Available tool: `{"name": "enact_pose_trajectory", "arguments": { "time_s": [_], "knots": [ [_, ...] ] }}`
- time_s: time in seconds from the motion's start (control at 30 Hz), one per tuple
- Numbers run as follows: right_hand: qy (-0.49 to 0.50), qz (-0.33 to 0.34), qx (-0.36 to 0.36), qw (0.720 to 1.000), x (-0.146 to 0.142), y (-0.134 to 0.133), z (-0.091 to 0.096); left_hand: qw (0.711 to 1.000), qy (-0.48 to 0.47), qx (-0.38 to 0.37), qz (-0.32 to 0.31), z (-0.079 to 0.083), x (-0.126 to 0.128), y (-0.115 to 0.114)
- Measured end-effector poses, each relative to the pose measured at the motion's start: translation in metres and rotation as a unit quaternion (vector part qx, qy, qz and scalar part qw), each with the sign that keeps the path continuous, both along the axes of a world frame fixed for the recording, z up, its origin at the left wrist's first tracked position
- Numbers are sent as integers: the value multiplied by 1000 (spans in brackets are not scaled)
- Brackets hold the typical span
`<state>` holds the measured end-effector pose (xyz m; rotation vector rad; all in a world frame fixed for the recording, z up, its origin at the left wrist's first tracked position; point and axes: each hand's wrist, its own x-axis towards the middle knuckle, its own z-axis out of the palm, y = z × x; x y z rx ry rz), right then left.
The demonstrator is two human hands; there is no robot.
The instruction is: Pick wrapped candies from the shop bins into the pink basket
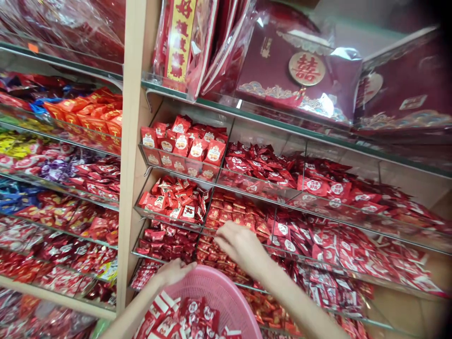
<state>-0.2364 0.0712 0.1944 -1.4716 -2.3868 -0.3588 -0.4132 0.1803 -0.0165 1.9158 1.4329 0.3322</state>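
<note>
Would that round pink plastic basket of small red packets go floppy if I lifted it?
The round pink plastic basket would probably stay stiff, since its rim isn't sagging. Its wall looks full of holes, so it may be light itself. The small red packets look loosely heaped, so some might slide if it tilts.

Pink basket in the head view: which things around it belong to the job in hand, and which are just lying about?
In the job, it seems:
pink basket, left hand at its rim
red packets inside it
red-and-gold packets beside the right hand

Apparently just lying about:
orange packets, at left
purple packets, at left
dark red packages, upper right
</note>
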Motion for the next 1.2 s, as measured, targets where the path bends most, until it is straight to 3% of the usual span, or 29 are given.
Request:
{"name": "enact_pose_trajectory", "arguments": {
  "time_s": [0.17, 0.3, 0.5, 0.77, 1.2],
  "knots": [
    [56, -25, 228, 972, 14, 16, 77, 1000, -11, -4, 7, -1, 1, 2],
    [32, -47, 284, 957, 15, 30, 103, 1000, -8, 0, 5, 2, 1, 0],
    [73, -55, 294, 951, 11, 42, 103, 1000, 6, -1, -7, 9, -2, -7],
    [28, -21, 299, 954, 16, 46, 106, 1000, 4, 7, 13, 9, -7, -9],
    [81, 4, 367, 927, 26, 45, 116, 1000, -1, 10, 3, 10, -6, -6]
  ]
}}
